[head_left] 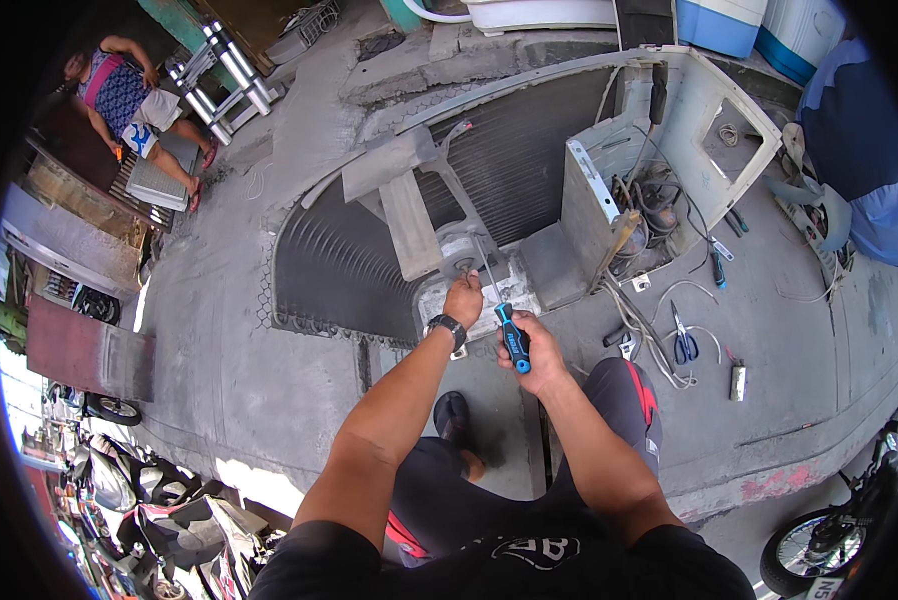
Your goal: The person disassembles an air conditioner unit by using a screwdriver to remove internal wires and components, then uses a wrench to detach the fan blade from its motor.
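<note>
In my right hand [541, 358] is a screwdriver [512, 335] with a blue-and-black handle, its long shaft slanting up and left toward the motor [461, 252] of an opened air conditioner. The tip rests near the motor's hub; contact cannot be made out. My left hand [461, 300], with a dark watch on the wrist, has its fingers pinched together at the front of the motor. Whatever they grip is too small to name. Dusty grey fan blades [410, 226] stick out around the motor, in front of the dark finned coil [344, 275].
Tangled wires and pipes [657, 205] fill the beige casing [704, 85] on the right. Scissors [683, 340], a small screwdriver [718, 268], loose cables [659, 365] and a silver cylinder [738, 382] lie on the concrete. Another person [134, 100] sits at far left, near a folded ladder [224, 85].
</note>
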Available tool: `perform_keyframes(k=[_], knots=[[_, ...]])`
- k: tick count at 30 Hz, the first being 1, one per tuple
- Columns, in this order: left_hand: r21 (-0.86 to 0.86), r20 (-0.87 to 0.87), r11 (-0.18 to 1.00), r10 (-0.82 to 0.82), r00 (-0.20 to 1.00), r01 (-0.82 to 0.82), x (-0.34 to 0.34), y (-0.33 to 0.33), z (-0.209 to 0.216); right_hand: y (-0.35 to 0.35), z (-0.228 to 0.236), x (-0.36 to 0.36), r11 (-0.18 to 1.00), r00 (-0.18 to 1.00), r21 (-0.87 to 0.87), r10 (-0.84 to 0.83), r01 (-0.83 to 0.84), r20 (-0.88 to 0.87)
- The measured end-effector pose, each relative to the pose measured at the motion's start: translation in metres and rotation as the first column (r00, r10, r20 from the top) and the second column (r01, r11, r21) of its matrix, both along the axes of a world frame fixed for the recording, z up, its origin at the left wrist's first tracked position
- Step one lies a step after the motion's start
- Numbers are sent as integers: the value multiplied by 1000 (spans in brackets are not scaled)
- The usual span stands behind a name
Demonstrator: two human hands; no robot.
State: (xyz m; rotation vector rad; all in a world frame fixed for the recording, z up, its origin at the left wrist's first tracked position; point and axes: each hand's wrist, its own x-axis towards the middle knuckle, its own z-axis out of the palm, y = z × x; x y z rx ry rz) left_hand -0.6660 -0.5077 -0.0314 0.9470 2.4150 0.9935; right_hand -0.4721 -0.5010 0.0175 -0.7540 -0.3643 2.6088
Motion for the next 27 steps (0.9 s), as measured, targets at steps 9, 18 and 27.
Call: perform_keyframes(k=[9,18,27], knots=[[-114,312,986,149,939,-118,-9,-5,21,-23,1,-10,121,667,850,-567,-512,483],[216,480,941,131,868,-261,6,4,50,-3,-7,4,993,980,-114,-50,28,-194],[183,742,950,37,670,-255,14,18,48,-26,9,1,41,737,962,-634,-269,233]])
